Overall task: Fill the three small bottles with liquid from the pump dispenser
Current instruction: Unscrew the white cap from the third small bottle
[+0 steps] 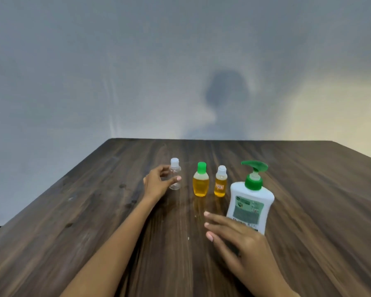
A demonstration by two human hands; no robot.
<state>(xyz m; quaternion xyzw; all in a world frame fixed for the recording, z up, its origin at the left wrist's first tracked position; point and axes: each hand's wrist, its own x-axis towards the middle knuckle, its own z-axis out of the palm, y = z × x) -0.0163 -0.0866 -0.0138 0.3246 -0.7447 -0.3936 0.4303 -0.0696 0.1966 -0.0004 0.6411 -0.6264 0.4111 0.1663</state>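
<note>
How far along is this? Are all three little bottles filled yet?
Two look done: the green-capped bottle and the small labelled bottle both hold yellow liquid and are capped. In hand: the left hand grips the clear bottle, which looks empty with its white cap on. The right hand is open in front of the pump dispenser. Left: uncap, fill and recap that last bottle.

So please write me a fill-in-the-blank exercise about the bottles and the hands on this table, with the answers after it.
1. The left hand holds the ____ bottle with the white cap.
2. The middle bottle has a ____ cap.
3. The two bottles holding yellow liquid stand between the clear one and the pump ____.
4. The right hand is ____, fingers straight, near the table.

Answers: clear; green; dispenser; open
</note>
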